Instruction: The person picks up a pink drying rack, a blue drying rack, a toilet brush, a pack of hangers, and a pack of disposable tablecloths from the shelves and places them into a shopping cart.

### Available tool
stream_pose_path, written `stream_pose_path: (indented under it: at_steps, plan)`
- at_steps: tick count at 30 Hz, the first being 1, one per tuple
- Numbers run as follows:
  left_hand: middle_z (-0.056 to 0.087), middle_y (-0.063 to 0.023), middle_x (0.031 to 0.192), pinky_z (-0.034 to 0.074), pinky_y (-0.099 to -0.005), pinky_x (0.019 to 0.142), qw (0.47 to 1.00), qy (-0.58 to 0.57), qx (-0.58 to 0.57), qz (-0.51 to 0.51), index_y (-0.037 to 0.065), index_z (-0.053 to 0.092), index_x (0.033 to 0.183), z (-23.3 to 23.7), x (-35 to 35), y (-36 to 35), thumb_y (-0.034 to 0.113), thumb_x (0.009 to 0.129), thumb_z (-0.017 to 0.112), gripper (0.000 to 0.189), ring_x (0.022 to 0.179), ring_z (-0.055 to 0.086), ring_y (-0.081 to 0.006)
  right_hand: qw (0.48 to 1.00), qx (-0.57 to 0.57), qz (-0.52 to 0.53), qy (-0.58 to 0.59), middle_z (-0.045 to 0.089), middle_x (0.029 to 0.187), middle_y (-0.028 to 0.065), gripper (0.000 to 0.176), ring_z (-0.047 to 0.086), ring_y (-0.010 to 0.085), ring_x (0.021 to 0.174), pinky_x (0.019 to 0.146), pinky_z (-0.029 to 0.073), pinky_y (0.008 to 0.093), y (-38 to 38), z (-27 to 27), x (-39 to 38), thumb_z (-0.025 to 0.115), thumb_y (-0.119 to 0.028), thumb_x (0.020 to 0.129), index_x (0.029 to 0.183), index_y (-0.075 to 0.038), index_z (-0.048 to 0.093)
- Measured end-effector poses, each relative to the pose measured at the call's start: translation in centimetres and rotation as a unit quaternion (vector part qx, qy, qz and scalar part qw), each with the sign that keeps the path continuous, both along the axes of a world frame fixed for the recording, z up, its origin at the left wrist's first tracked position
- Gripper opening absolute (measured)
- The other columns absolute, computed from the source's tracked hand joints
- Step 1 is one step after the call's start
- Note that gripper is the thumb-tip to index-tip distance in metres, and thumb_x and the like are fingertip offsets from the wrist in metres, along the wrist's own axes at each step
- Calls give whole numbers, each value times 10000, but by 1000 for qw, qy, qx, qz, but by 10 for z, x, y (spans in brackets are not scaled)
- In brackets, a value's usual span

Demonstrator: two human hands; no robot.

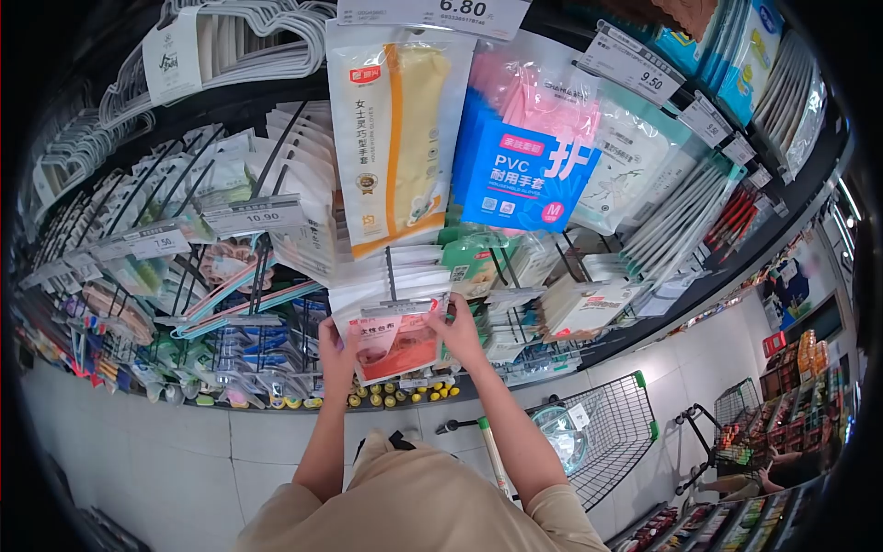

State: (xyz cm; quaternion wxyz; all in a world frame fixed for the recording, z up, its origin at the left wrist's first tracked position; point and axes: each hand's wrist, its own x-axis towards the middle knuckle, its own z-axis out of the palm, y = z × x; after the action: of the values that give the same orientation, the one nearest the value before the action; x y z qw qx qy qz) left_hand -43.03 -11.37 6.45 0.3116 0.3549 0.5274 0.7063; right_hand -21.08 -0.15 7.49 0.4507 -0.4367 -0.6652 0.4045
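Note:
Both my hands hold a flat white and red product packet in front of a shop rack. My left hand grips its left edge. My right hand grips its upper right edge, near the hook that carries a stack of similar white packets. Above hang a yellow glove pack and a blue and pink PVC glove pack.
Price tags sit on the hook ends across the rack. Hangers hang at upper left, small goods at lower left. A black wire shopping cart stands to my right on the white tile floor. More shelves run at far right.

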Motion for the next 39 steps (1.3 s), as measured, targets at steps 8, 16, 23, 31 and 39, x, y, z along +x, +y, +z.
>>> stream_pose_path:
  at_steps: [8,16,23,31,39]
  plan:
    - [664,-71,1096,486,-267,883,996,12,37,-78,-2,541,1238,6,-22,14,116,951,677,338,993,615,-118,982,-105,97,123,636,1150,68,354,587,122,1048,916,460,279,-4,22,4,687,-85,928,1213,-1,494]
    - [704,-43,1029,490,-244,809,994,-51,-4,-94,-4,654,1171,31,-21,23,144,982,642,240,897,623,-79,976,-130,98,146,637,1166,64,343,585,116,1059,927,455,275,-12,31,2,657,-129,965,1250,-8,510]
    - [716,-54,1028,492,-240,799,993,-84,30,-72,-21,677,1141,29,-14,27,148,990,639,230,888,634,-79,979,-112,71,155,640,1069,23,278,570,71,949,833,460,247,-12,30,-1,627,-192,1001,1197,-10,552]
    - [711,-51,1034,491,-243,795,993,-100,43,-51,-31,678,1143,29,-8,21,129,982,647,229,890,628,-81,963,-119,52,234,631,863,-40,126,527,21,764,686,407,198,-16,54,-6,612,-160,1010,1032,-36,603]
    - [711,-47,1012,486,-234,775,994,-99,35,-39,-39,687,1116,33,-2,10,112,974,647,211,867,620,-72,958,-129,43,254,640,864,-37,96,536,21,764,687,407,193,-27,55,-1,620,-129,1000,1020,-35,611]
